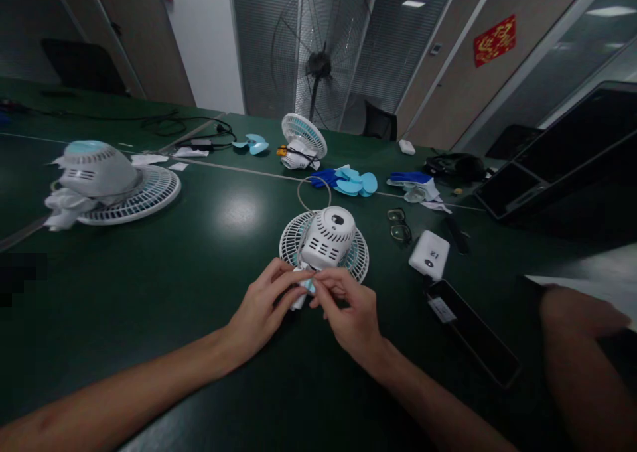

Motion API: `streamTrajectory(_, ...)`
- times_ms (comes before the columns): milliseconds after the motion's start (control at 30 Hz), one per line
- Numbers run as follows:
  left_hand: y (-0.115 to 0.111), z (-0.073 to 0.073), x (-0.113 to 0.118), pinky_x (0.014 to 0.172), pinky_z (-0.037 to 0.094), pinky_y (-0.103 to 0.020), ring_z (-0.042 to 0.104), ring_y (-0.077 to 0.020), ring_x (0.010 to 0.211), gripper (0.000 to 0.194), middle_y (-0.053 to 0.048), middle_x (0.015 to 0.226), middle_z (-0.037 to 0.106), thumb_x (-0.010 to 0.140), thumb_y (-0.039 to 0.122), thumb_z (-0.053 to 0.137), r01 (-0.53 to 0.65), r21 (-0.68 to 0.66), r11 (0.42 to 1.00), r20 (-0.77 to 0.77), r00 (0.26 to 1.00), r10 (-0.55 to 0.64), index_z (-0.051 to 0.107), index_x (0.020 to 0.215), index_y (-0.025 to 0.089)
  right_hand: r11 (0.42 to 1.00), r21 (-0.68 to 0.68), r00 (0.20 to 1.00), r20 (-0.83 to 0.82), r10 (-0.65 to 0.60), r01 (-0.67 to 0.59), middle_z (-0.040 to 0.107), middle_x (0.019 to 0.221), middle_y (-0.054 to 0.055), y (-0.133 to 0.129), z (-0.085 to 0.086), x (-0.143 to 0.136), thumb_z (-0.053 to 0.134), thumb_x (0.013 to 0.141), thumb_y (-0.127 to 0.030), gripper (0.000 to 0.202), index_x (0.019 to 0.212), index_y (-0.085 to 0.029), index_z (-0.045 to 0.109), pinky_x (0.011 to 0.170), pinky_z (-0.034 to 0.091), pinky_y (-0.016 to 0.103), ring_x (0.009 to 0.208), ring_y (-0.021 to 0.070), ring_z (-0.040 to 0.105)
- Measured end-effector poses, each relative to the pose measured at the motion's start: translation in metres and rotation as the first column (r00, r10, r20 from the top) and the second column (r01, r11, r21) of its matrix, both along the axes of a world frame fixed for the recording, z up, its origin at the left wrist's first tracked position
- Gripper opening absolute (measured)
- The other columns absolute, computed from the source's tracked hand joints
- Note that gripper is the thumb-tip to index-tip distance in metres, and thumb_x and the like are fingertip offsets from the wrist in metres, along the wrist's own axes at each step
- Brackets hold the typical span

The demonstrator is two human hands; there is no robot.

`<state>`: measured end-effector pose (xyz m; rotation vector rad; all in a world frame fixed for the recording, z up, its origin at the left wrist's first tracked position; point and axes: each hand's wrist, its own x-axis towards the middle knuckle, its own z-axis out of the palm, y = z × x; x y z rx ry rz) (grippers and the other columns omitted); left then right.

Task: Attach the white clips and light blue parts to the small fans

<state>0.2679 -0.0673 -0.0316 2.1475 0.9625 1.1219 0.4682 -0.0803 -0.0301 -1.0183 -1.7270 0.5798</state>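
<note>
A small white desk fan [328, 239] lies grille down on the dark green table in front of me, its motor housing facing up. My left hand [266, 302] is closed on the white mount [298, 301] at the fan's near side. Close beside it, my right hand [351, 309] pinches a small light-blue piece [309, 285] at that mount. Fingers partly cover the piece, so its exact kind is hidden. The fingertips of both hands nearly meet. A thin cable loop [314, 178] rises behind the housing.
Another white fan [99, 173] lies at the left, and a third fan [302, 140] stands at the back. Light-blue blades [355, 182], glasses [399, 225], a white box [429, 253] and a black flat device [475, 336] are around. Another person's arm [582, 352] is at the right.
</note>
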Motion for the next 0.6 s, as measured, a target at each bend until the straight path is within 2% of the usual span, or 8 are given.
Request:
streamTrajectory(67, 0.000, 0.000, 0.000, 0.089, 0.056, -0.032, 0.061, -0.0177, 0.103, 0.034, -0.005, 0.113, 0.058, 0.107, 0.017, 0.054, -0.004, -0.005, 1.000, 0.002, 1.000, 0.004, 0.065, 0.136, 0.031, 0.985, 0.169, 0.987, 0.159, -0.015, -0.013, 0.076, 0.092, 0.002, 0.001, 0.003, 0.006, 0.062, 0.101, -0.016, 0.014, 0.115, -0.021, 0.064, 0.067, 0.063, 0.025, 0.077, 0.0146, 0.077)
streamTrajectory(167, 0.001, -0.001, 0.001, 0.090, 0.056, -0.033, 0.061, -0.0183, 0.105, 0.034, -0.005, 0.114, 0.058, 0.107, 0.017, 0.053, 0.001, -0.005, 1.000, 0.010, 1.000, -0.001, 0.063, 0.137, 0.029, 0.897, 0.409, 0.905, 0.425, -0.026, -0.166, 0.076, 0.112, 0.009, 0.004, 0.008, 0.020, 0.060, 0.100, -0.011, 0.028, 0.126, -0.020, 0.064, 0.077, 0.064, 0.029, 0.098, 0.0193, 0.076)
streamTrajectory(233, 0.001, -0.002, 0.001, 0.090, 0.057, -0.034, 0.061, -0.0183, 0.104, 0.034, -0.006, 0.114, 0.058, 0.107, 0.017, 0.053, 0.006, -0.005, 1.000, 0.017, 1.000, -0.006, 0.063, 0.137, 0.029, 0.858, 0.452, 0.858, 0.512, -0.027, -0.243, 0.076, 0.117, 0.010, 0.007, 0.010, 0.026, 0.058, 0.100, -0.009, 0.034, 0.132, -0.020, 0.062, 0.081, 0.064, 0.030, 0.101, 0.0189, 0.075)
streamTrajectory(300, 0.001, -0.002, 0.001, 0.091, 0.057, -0.034, 0.061, -0.0182, 0.104, 0.034, -0.006, 0.115, 0.058, 0.107, 0.016, 0.053, 0.004, -0.001, 1.000, 0.023, 1.000, -0.004, 0.063, 0.137, 0.029, 0.853, 0.459, 0.852, 0.522, -0.032, -0.249, 0.077, 0.117, 0.009, 0.008, 0.009, 0.028, 0.058, 0.101, -0.007, 0.035, 0.133, -0.020, 0.061, 0.084, 0.064, 0.030, 0.100, 0.0180, 0.076)
streamTrajectory(400, 0.001, -0.002, 0.001, 0.092, 0.056, -0.035, 0.060, -0.0183, 0.105, 0.035, -0.006, 0.115, 0.058, 0.107, 0.016, 0.053, 0.000, -0.001, 1.000, 0.017, 1.000, 0.000, 0.062, 0.139, 0.030, 0.896, 0.418, 0.907, 0.418, -0.043, -0.150, 0.078, 0.111, 0.007, 0.009, 0.006, 0.021, 0.062, 0.101, -0.011, 0.027, 0.126, -0.021, 0.063, 0.084, 0.064, 0.030, 0.099, 0.0181, 0.077)
streamTrajectory(500, 0.001, 0.000, 0.001, 0.090, 0.057, -0.033, 0.060, -0.0184, 0.104, 0.037, -0.006, 0.114, 0.058, 0.108, 0.017, 0.053, 0.006, -0.019, 1.000, -0.001, 1.000, -0.006, 0.062, 0.140, 0.031, 0.983, 0.184, 0.982, 0.186, -0.040, 0.005, 0.077, 0.095, 0.003, 0.006, 0.001, 0.009, 0.064, 0.102, -0.020, 0.018, 0.120, -0.022, 0.064, 0.070, 0.064, 0.026, 0.079, 0.0156, 0.077)
streamTrajectory(567, 0.001, 0.001, 0.000, 0.089, 0.057, -0.032, 0.061, -0.0184, 0.103, 0.036, -0.006, 0.113, 0.058, 0.108, 0.018, 0.053, 0.008, -0.018, 1.000, -0.007, 1.000, -0.008, 0.063, 0.139, 0.031, 1.000, 0.024, 0.998, 0.066, -0.010, 0.008, 0.075, 0.084, -0.001, 0.003, -0.001, 0.003, 0.063, 0.102, -0.021, 0.017, 0.119, -0.023, 0.063, 0.062, 0.062, 0.023, 0.067, 0.0133, 0.074)
streamTrajectory(600, 0.001, 0.001, 0.000, 0.088, 0.057, -0.032, 0.061, -0.0185, 0.102, 0.035, -0.006, 0.112, 0.058, 0.107, 0.018, 0.053, 0.010, -0.013, 1.000, -0.006, 1.000, -0.010, 0.064, 0.138, 0.031, 1.000, 0.001, 0.999, 0.052, 0.007, -0.007, 0.074, 0.082, -0.002, 0.002, -0.002, 0.002, 0.062, 0.103, -0.021, 0.017, 0.119, -0.023, 0.063, 0.061, 0.062, 0.023, 0.064, 0.0125, 0.073)
